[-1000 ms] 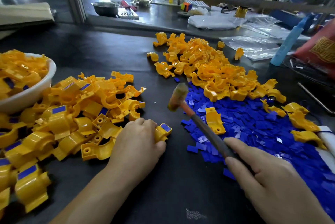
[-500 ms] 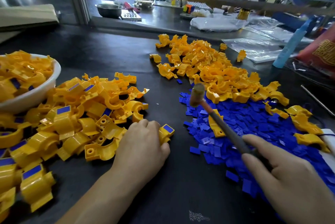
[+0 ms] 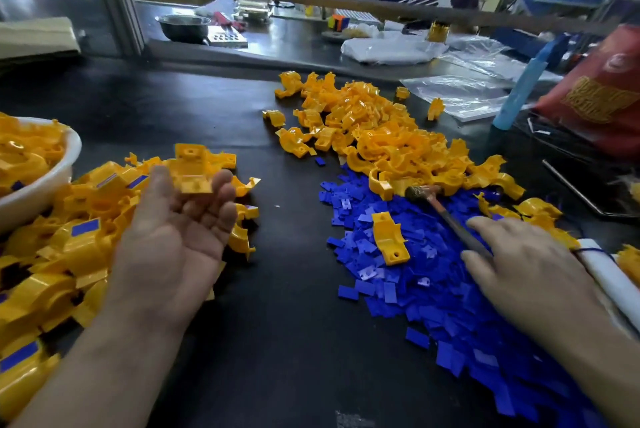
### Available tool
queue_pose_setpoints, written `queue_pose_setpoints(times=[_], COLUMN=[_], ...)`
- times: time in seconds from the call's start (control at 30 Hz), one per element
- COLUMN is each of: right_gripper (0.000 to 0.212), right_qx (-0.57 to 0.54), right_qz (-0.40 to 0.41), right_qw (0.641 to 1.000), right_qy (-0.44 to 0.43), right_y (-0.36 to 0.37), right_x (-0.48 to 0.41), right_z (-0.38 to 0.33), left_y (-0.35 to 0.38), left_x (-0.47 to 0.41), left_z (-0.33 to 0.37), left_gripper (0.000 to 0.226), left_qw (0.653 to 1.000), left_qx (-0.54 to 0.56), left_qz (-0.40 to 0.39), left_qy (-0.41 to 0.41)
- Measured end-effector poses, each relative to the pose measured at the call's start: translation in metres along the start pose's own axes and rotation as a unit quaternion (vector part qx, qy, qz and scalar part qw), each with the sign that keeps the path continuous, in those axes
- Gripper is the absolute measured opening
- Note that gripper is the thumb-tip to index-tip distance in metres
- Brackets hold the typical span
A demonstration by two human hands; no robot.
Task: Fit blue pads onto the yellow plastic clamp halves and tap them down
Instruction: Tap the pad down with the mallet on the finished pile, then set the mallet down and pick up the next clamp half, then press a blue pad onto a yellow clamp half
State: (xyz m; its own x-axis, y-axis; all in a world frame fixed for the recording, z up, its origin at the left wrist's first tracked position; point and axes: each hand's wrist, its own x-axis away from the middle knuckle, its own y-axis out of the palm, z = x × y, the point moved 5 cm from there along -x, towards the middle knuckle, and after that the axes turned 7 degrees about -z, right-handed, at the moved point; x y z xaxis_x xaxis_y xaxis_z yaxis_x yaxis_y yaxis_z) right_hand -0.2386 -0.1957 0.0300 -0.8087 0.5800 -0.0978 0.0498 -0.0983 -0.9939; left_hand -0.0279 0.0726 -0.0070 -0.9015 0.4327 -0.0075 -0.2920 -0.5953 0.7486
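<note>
My left hand (image 3: 173, 237) is turned palm up with its fingers stretched out. A yellow clamp half (image 3: 192, 171) sits at its fingertips above the left pile of padded clamp halves (image 3: 79, 237). My right hand (image 3: 530, 265) lies with straight fingers over the handle of a small hammer (image 3: 417, 193), which rests on the heap of blue pads (image 3: 433, 289). One bare clamp half (image 3: 389, 237) lies on the pads. Behind them is a heap of bare yellow clamp halves (image 3: 381, 137).
A white bowl (image 3: 74, 147) full of yellow parts stands at the left edge. At the right are a red bag (image 3: 602, 98), a blue bottle (image 3: 519, 88), clear plastic bags (image 3: 460, 95) and a white roll (image 3: 609, 275). A metal rail (image 3: 346, 2) crosses the back.
My left hand lifted the padded clamp half off the table and turned palm up over the left pile. My right hand lowered the hammer onto the blue pads and its fingers straightened.
</note>
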Motion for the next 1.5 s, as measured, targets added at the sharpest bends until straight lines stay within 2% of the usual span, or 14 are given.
queue_pose_setpoints(times=[0.07,0.13,0.27,0.4,0.47,0.5,0.57,0.63,0.67,0.83,0.97,1.07,1.17,1.5], right_gripper=[0.049,0.048,0.039,0.028,0.03,0.032,0.031,0.031,0.032,0.03,0.05,0.065,0.065,0.053], right_qx=[-0.018,-0.029,0.023,-0.005,-0.071,-0.113,-0.202,-0.262,-0.274,-0.338,-0.281,-0.08,0.032,0.093], right_qz=[-0.018,-0.046,-0.077,-0.035,-0.012,-0.008,-0.019,-0.048,-0.063,-0.096,-0.035,-0.057,-0.128,-0.052], right_qw=[0.997,0.989,0.98,0.978,0.979,0.975,0.958,0.934,0.924,0.892,0.932,0.955,0.928,0.954], right_qy=[-0.074,-0.138,-0.184,-0.204,-0.193,-0.189,-0.204,-0.237,-0.257,-0.284,-0.227,-0.28,-0.348,-0.281], right_y=[-0.001,0.003,0.017,0.017,0.01,0.005,-0.006,-0.016,-0.02,-0.022,-0.01,0.015,0.045,0.042], right_x=[-0.003,-0.011,-0.029,-0.032,-0.028,-0.024,-0.011,0.005,0.013,0.035,0.029,0.024,0.01,-0.03], right_z=[-0.027,-0.05,-0.074,-0.074,-0.069,-0.069,-0.074,-0.086,-0.094,-0.11,-0.105,-0.119,-0.129,-0.092], left_y=[-0.009,-0.015,-0.006,0.017,0.022,0.026,0.046,0.058,0.062,0.06,0.052,0.032,0.017,0.018], left_x=[-0.008,-0.016,-0.009,0.012,0.019,0.024,0.042,0.054,0.058,0.062,0.051,0.038,0.03,0.03], left_z=[0.004,0.0,-0.014,-0.02,-0.021,-0.02,-0.024,-0.037,-0.044,-0.047,-0.048,-0.04,-0.032,-0.046], left_gripper=[0.064,0.059,0.072,0.058,0.041,0.036,0.046,0.051,0.055,0.054,0.026,0.016,0.025,0.01], left_qw=[0.995,0.989,0.991,0.994,0.977,0.943,0.801,0.686,0.667,0.728,0.728,0.835,0.912,0.896], left_qx=[0.097,0.14,0.115,-0.013,-0.195,-0.324,-0.56,-0.655,-0.662,-0.613,-0.651,-0.544,-0.411,-0.437], left_qz=[-0.018,-0.028,-0.047,-0.078,-0.069,-0.082,-0.177,-0.264,-0.292,-0.286,-0.202,-0.082,-0.013,-0.034], left_qy=[-0.006,-0.035,-0.055,-0.076,-0.048,-0.001,0.116,0.175,0.18,0.11,0.07,0.025,-0.008,-0.07])
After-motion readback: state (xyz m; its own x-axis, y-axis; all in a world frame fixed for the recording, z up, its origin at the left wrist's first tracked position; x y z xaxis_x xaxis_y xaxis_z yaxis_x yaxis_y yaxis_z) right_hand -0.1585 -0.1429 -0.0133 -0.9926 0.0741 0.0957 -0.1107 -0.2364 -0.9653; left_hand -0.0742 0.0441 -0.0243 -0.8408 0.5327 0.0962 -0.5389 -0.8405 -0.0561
